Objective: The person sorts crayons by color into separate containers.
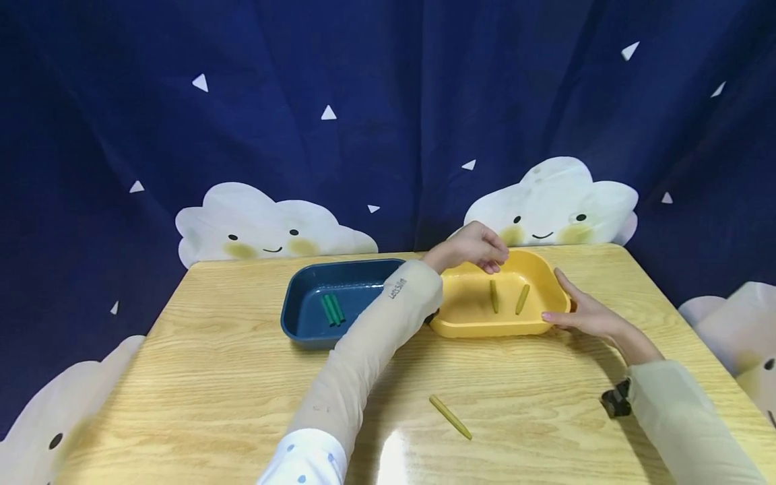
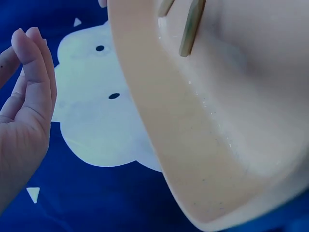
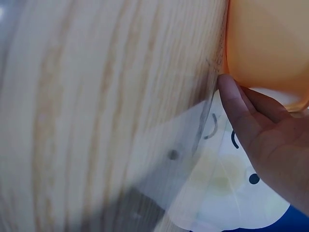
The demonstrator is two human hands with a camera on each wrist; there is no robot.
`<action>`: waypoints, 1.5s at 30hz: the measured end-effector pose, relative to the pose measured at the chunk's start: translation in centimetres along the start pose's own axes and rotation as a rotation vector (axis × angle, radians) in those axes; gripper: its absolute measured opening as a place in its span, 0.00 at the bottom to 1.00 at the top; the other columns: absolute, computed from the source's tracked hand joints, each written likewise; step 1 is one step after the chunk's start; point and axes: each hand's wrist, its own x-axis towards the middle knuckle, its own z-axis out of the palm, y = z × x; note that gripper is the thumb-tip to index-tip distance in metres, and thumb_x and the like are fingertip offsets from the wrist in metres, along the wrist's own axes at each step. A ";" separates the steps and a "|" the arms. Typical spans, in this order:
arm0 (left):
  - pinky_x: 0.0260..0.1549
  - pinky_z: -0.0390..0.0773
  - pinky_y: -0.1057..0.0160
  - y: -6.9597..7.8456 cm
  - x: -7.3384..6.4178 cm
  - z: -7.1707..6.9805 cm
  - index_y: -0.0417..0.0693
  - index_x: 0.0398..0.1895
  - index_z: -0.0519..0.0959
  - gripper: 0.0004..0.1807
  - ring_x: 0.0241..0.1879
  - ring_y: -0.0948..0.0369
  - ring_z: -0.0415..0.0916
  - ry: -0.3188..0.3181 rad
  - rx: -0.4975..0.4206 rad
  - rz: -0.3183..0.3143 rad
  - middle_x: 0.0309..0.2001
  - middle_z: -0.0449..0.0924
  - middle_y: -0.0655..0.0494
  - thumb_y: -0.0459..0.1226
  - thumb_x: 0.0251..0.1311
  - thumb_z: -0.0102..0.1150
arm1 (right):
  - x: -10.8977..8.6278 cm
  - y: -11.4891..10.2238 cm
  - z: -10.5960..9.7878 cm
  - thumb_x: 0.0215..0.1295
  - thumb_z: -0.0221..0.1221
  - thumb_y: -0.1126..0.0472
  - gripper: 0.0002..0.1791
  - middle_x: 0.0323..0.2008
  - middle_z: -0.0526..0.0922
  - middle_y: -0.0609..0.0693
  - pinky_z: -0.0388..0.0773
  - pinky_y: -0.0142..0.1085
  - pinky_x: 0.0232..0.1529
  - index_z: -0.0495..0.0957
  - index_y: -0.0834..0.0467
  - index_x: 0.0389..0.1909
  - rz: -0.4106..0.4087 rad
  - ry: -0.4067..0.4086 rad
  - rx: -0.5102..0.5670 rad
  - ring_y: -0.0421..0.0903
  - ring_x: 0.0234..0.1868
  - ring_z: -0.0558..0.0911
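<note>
My left hand point(image 1: 475, 248) hangs over the back left part of a yellow tray point(image 1: 467, 330), its fingers loosely bent with nothing between them. Two short yellowish sticks point(image 1: 522, 299) lie on the tray's floor below it. In the left wrist view the same hand point(image 2: 29, 92) appears beside the tray's wall point(image 2: 159, 125). My right hand point(image 1: 591, 313) touches the tray's right end, thumb at the front corner and fingers stretched along the side. The right wrist view shows its thumb point(image 3: 234, 99) against the tray's outer wall point(image 3: 270, 43).
Left of the yellow tray stands a dark blue tray point(image 1: 303, 276) holding several green sticks point(image 1: 333, 310); my left forearm crosses its right end. Another yellowish stick point(image 1: 450, 417) lies on the wooden table point(image 1: 212, 377) near the front. A blue cloud-print curtain point(image 1: 388, 101) hangs behind.
</note>
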 end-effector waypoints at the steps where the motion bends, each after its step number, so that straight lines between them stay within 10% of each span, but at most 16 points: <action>1: 0.20 0.78 0.65 0.1 -0.3 0.0 0.25 0.34 0.77 0.06 0.17 0.59 0.75 -0.008 0.009 0.006 0.30 0.79 0.35 0.23 0.55 0.55 | 0.0 0.0 0.0 0.61 0.58 0.57 0.55 0.66 0.34 0.73 0.73 0.31 0.37 0.20 0.56 0.68 -0.001 0.000 -0.001 0.55 0.45 0.73; 19: 0.21 0.78 0.65 -1.2 -5.1 0.0 0.32 0.40 0.76 0.09 0.19 0.58 0.76 -0.122 0.093 0.048 0.24 0.79 0.46 0.27 0.56 0.57 | 0.0 -0.4 0.0 0.62 0.58 0.55 0.55 0.66 0.32 0.73 0.71 0.29 0.42 0.19 0.55 0.67 0.008 -0.013 -0.007 0.63 0.56 0.65; 26: 0.22 0.78 0.64 -1.9 -7.0 0.5 0.34 0.42 0.77 0.10 0.25 0.47 0.76 -0.173 0.158 0.046 0.25 0.81 0.47 0.28 0.56 0.58 | 0.0 -0.4 -0.1 0.62 0.57 0.55 0.55 0.66 0.31 0.72 0.69 0.44 0.51 0.19 0.53 0.67 0.011 -0.022 -0.004 0.66 0.60 0.60; 33: 0.19 0.75 0.66 -3.2 -8.9 1.4 0.34 0.42 0.77 0.11 0.21 0.51 0.74 -0.223 0.196 0.058 0.24 0.79 0.42 0.29 0.55 0.59 | 0.2 0.1 -0.1 0.62 0.57 0.56 0.55 0.66 0.35 0.74 0.71 0.26 0.39 0.18 0.53 0.67 -0.003 -0.029 0.010 0.61 0.55 0.65; 45: 0.16 0.70 0.64 -6.2 -12.0 1.8 0.31 0.42 0.77 0.12 0.15 0.61 0.68 -0.277 0.170 0.091 0.24 0.78 0.37 0.29 0.55 0.59 | 0.2 0.1 0.1 0.61 0.58 0.55 0.56 0.66 0.34 0.74 0.57 0.61 0.55 0.18 0.51 0.67 0.019 -0.019 -0.002 0.65 0.58 0.60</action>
